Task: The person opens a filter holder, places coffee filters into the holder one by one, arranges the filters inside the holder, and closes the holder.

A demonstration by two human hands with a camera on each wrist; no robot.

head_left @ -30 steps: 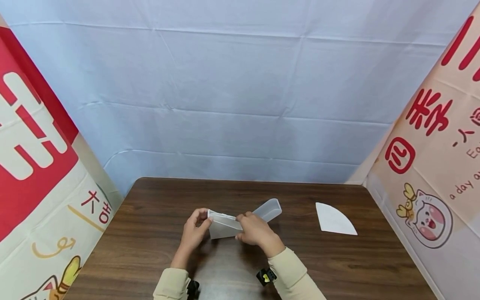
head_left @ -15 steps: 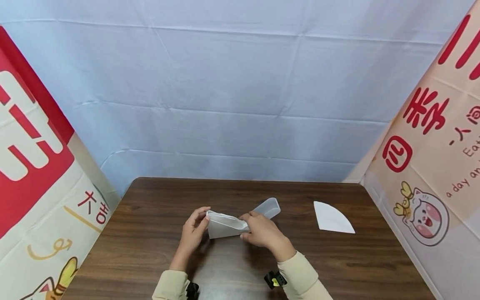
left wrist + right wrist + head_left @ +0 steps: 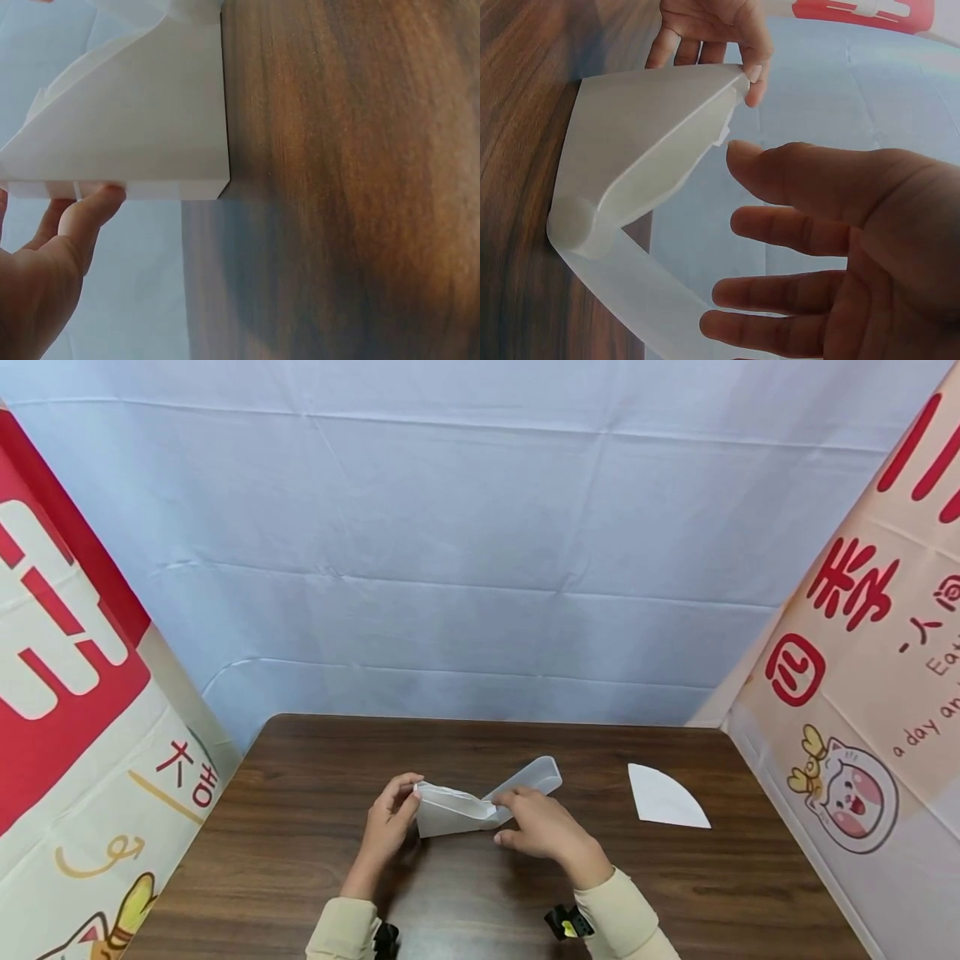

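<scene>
A white wedge-shaped plastic case (image 3: 446, 820) stands on the table, its slanted top open and thin white sheets showing along the mouth. Pivoted at its right end, a translucent cover (image 3: 531, 777) is swung out toward the back right. My left hand (image 3: 387, 822) holds the case's tall left end between thumb and fingers, as the left wrist view also shows with the thumb against the end wall (image 3: 157, 190). Beside the pivot end is my right hand (image 3: 547, 827); in the right wrist view its fingers are extended and apart from the case (image 3: 622, 127), holding nothing.
A white quarter-circle sheet (image 3: 667, 797) lies flat on the brown wooden table (image 3: 300, 827), to the right. A pale blue cloth (image 3: 480, 568) hangs behind, and printed cloths (image 3: 847, 718) flank both sides.
My right hand has come off the case's right end and moved to the right, uncovering the pivot. Between the earlier frames the case's mouth widened. My left hand keeps its hold.
</scene>
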